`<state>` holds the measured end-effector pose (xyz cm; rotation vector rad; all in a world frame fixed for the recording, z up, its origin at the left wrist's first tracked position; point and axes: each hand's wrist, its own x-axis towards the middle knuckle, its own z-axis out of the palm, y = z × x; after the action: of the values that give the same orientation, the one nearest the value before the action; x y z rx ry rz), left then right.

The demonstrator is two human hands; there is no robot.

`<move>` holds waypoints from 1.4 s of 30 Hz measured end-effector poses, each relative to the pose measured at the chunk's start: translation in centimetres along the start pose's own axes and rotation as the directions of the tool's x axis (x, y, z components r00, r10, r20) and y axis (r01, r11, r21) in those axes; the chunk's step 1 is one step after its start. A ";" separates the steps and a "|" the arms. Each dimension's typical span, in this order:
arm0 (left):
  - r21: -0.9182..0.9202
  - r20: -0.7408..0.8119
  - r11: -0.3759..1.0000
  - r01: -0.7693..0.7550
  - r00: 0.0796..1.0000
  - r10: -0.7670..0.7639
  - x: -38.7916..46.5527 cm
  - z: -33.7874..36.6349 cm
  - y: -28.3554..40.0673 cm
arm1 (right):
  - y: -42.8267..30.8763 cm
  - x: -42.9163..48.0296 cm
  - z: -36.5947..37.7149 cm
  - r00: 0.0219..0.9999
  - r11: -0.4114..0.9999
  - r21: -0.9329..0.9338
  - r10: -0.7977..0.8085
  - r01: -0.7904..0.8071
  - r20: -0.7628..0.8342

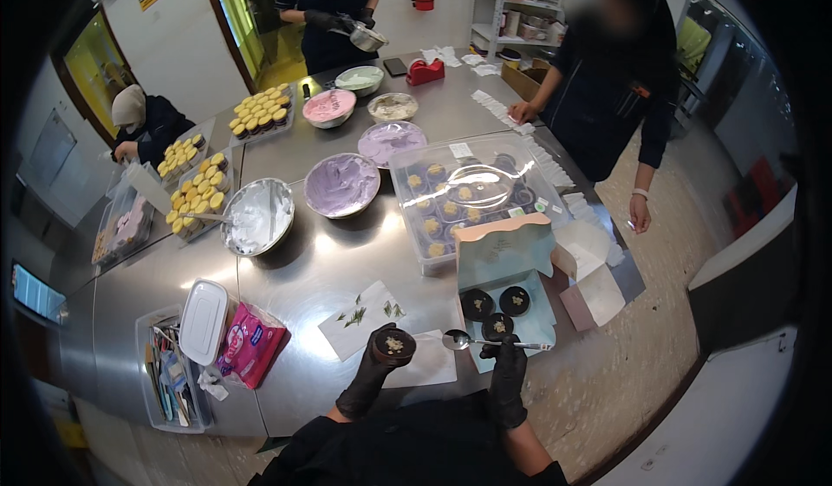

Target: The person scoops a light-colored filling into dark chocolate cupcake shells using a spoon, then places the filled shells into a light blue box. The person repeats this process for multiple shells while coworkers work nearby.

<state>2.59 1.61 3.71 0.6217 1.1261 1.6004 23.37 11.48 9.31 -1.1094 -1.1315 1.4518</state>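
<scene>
In a black glove, my left hand [365, 372] grips a dark cup dessert [394, 346] with pale crumbs on top. A metal spoon [497, 342] lies across the fingers of my gloved right hand [507, 375], its bowl pointing left. Just beyond that hand is an opened pale blue box [506, 245], its lid raised. Inside it sit three similar dark cup desserts [477, 305] topped with crumbs. A sheet of white paper [426, 360] lies between my hands. Farther left, another paper [361, 317] carries small green herb sprigs.
A clear plastic bin [478, 180] covers or holds several purple cupcakes behind the box. Bowls of purple cream [342, 186] and white cream [257, 216] stand left of it. A utensil tub [172, 369] and pink wipes pack [252, 346] lie at left. Co-workers stand around the steel table.
</scene>
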 end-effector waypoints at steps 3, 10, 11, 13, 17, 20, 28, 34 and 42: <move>-0.170 -0.035 0.985 -0.019 0.999 0.013 -1.3 -0.8 1.1 | -0.4 0.2 1.4 0.997 0.993 0.116 0.022 -0.030 0.070; -0.006 -0.200 1.000 -0.013 0.980 0.012 -4.3 -0.6 4.5 | -4.8 -0.7 5.5 0.942 0.999 -0.007 -0.044 0.049 0.332; -0.327 -0.169 0.943 -0.059 0.986 0.003 -4.9 -0.3 5.1 | -5.6 -1.2 6.0 0.925 0.988 -0.102 -0.067 0.113 0.373; -0.568 -0.151 0.816 -0.106 0.988 0.023 -5.5 0.2 6.2 | -6.9 -1.9 6.9 0.826 0.889 -0.208 -0.262 0.407 0.498; -0.450 -0.182 0.881 -0.146 0.981 0.069 -6.5 0.7 7.9 | -8.1 -2.5 8.3 0.625 0.821 -0.017 -0.420 0.570 0.658; -0.344 -0.245 0.921 -0.180 0.965 0.097 -6.6 1.5 8.4 | -8.9 -2.3 8.2 0.531 0.862 0.052 -0.357 0.504 0.768; -0.338 -0.219 0.929 -0.148 0.973 0.075 -5.9 2.4 8.9 | -9.2 -2.1 8.0 0.497 0.814 0.071 -0.418 0.576 0.761; -0.368 -0.173 0.921 -0.128 0.983 0.068 -5.5 2.3 8.8 | -9.0 -1.8 7.4 0.455 0.784 0.102 -0.455 0.613 0.765; -0.490 -0.024 0.869 -0.068 0.998 0.065 -5.5 2.1 9.3 | -9.5 -1.8 7.2 0.409 0.735 0.102 -0.481 0.670 0.776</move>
<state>2.02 -2.96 13.70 0.3155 0.6590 1.8586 17.91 10.01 19.94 -0.0574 -2.0889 1.2075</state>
